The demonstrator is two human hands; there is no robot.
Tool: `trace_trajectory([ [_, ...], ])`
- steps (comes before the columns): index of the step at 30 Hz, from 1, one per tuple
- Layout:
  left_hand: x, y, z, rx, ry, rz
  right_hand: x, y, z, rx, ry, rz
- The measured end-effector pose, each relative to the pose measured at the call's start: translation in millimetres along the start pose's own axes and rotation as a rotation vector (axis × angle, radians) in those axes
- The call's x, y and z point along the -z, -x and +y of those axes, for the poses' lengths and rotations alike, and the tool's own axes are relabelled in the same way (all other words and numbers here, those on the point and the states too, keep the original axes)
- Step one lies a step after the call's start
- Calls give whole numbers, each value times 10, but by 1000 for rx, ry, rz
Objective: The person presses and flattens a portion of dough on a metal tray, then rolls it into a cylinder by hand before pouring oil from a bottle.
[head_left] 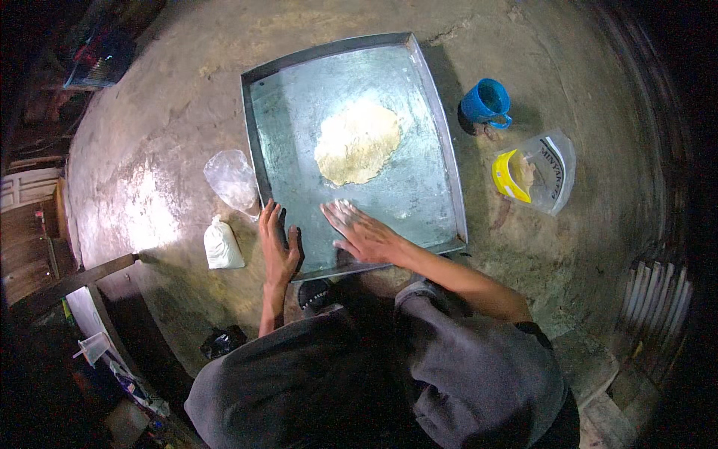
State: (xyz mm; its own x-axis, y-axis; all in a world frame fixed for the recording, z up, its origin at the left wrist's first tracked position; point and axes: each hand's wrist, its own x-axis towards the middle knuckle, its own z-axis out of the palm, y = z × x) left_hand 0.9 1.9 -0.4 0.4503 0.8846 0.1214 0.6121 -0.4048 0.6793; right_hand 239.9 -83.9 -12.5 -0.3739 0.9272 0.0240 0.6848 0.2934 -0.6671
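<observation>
Nearest me, at 7 o'clock on the broad grey metal tray, my left hand is at the side wall, thumb parted from the fingers; whether it grips, I can't tell. At 6 o'clock my right hand is over the tray's floor, fingers straight and close together, tips whitened; how firmly they press, I can't tell. Outside, at 8 o'clock, is a small plastic bag of white powder; nearer 9, a crumpled clear plastic bag. At 3 lies a clear-and-yellow plastic pouch. The pale, flat, ragged-edged dough sits about mid-tray, beyond my right fingertips. I judge even, flat-handed pressure best, from thicker patches outward, left hand steadying the wall. Farthest, at 2, is a blue plastic mug.
</observation>
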Motion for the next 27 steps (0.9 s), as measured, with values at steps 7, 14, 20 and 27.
trace_trajectory([
  [7, 54, 18, 16, 11, -27, 6, 80, -160, 3, -17, 245, 19],
  [14, -24, -12, 27, 27, 42, -2, -63, -316, 15, -177, 151, 56],
  [20, -54, 1, -6, 26, 78, 0, -163, -339, -163, -55, 219, -51],
  [27, -46, -66, 47, 23, 96, 28, -57, -269, -80, -36, 274, -19],
])
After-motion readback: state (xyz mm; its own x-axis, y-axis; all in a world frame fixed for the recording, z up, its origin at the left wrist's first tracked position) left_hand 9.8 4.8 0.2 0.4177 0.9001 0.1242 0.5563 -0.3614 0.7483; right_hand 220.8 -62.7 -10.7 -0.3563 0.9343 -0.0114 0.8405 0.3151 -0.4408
